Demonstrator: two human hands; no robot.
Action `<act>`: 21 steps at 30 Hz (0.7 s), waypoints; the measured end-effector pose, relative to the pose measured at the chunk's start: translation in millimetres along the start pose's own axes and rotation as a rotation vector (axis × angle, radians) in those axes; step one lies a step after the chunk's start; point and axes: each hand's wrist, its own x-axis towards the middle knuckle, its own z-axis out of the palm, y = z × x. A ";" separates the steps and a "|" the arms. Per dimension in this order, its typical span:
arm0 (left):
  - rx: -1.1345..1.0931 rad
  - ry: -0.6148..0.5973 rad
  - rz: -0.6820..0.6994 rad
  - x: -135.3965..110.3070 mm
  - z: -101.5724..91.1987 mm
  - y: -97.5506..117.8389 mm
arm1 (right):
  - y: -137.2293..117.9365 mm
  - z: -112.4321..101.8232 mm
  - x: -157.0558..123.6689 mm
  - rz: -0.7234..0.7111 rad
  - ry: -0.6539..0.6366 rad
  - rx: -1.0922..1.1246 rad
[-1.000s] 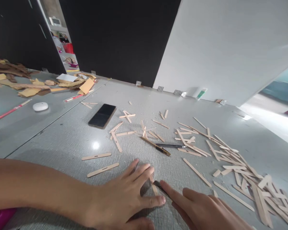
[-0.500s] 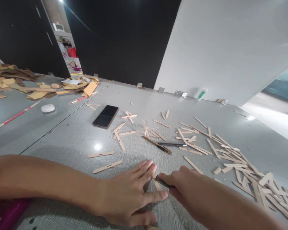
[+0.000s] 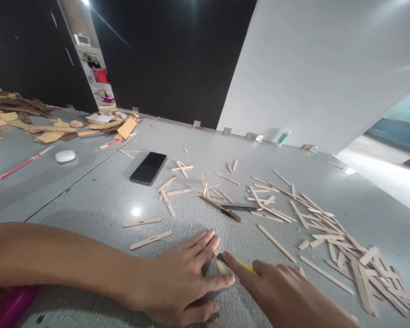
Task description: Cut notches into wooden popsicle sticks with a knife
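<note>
My left hand (image 3: 184,278) lies flat on the grey table (image 3: 99,200), fingers spread, pressing down a small wooden stick (image 3: 220,265) that shows between its fingers and thumb. My right hand (image 3: 283,294) grips a yellow-handled cutter (image 3: 237,264), index finger stretched along it, the dark blade tip touching the stick beside my left fingertips. Two slotted sticks (image 3: 151,239) lie just beyond my left hand.
Several loose wooden sticks (image 3: 331,241) are strewn over the right of the table. A black pen (image 3: 241,208) and another cutter (image 3: 220,208) lie mid-table, a black phone (image 3: 148,168) behind them. A white puck (image 3: 65,156) and cardboard scraps (image 3: 51,125) sit far left. A pink object (image 3: 10,305) is under my left forearm.
My right hand pulled back toward me slightly, exposing the cutter's yellow handle; the blade stays at the stick. My left hand has barely moved.
</note>
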 end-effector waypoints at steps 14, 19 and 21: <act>-0.001 0.029 -0.008 -1.8 3.6 -0.3 | 5.2 -8.5 10.7 0.409 -0.239 0.600; 0.006 0.036 -0.002 -1.7 3.4 -0.4 | 8.0 -23.1 17.0 0.829 -0.507 1.018; -0.002 0.027 0.004 -1.3 3.1 -0.8 | 8.7 -22.2 14.9 0.866 -0.482 1.100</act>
